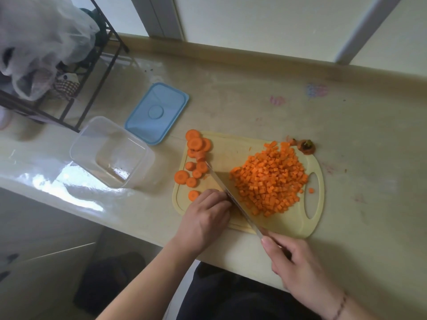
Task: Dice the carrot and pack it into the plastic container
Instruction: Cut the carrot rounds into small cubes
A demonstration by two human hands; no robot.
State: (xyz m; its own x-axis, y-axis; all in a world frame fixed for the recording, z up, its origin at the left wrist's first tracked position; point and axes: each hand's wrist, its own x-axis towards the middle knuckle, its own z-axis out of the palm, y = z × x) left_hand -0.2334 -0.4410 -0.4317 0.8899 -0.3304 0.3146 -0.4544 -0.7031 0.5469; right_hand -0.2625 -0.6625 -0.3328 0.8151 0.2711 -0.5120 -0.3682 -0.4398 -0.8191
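Observation:
A pale yellow cutting board (298, 225) lies on the counter. A big heap of diced carrot (270, 181) covers its right half. Several round carrot slices (196, 158) lie along its left edge. My right hand (298, 266) grips the handle of a knife (228, 192), whose blade runs diagonally across the board between slices and dice. My left hand (205, 218) is curled on the board against the blade's left side; whatever is under its fingers is hidden. An empty clear plastic container (111, 153) stands left of the board, its blue lid (157, 113) behind it.
A carrot top and scraps (306, 146) lie at the board's far right corner. A black wire rack (76, 72) with a white mesh bag (44, 42) stands at the back left. The counter edge runs just under my hands.

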